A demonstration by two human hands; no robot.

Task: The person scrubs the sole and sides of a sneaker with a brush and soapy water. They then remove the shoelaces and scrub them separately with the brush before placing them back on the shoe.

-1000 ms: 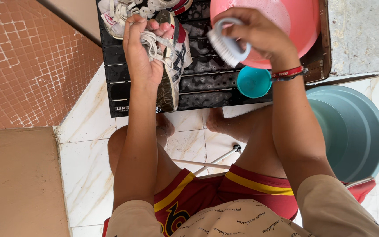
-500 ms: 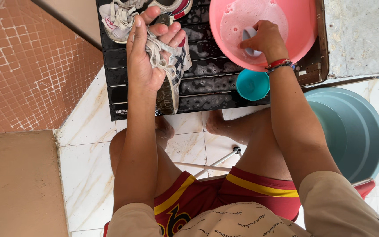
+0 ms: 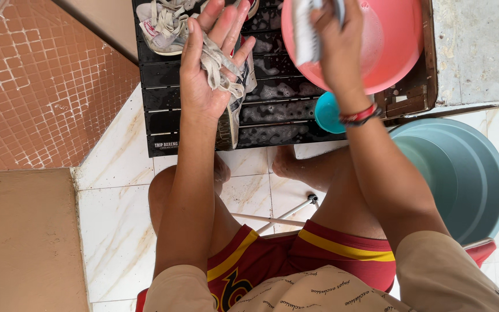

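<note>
- Terracotta mosaic tiles fill the far left, well apart from both hands; nothing there is touched.
- Second sneaker lies at the back left corner of the black slatted table, just left of the left hand, untouched.
- Left hand is spread flat, palm up and fingers splayed, with the grey laces draped across the palm; it supports them rather than clenching them.
- Under that palm the sneaker stands on its side on the wet slats, its long axis running away from the body, heel toward the knees, toe hidden behind the hand.
- Right hand is closed around the white scrubbing brush, held above the near rim of the pink basin. The brush sits to the right of the laces and near them, so this hand is the one free to cross leftward.
- Small teal cup rests on the table below the right wrist.
- Grey-green bucket stands on the floor at the far right, beside the right forearm.
</note>
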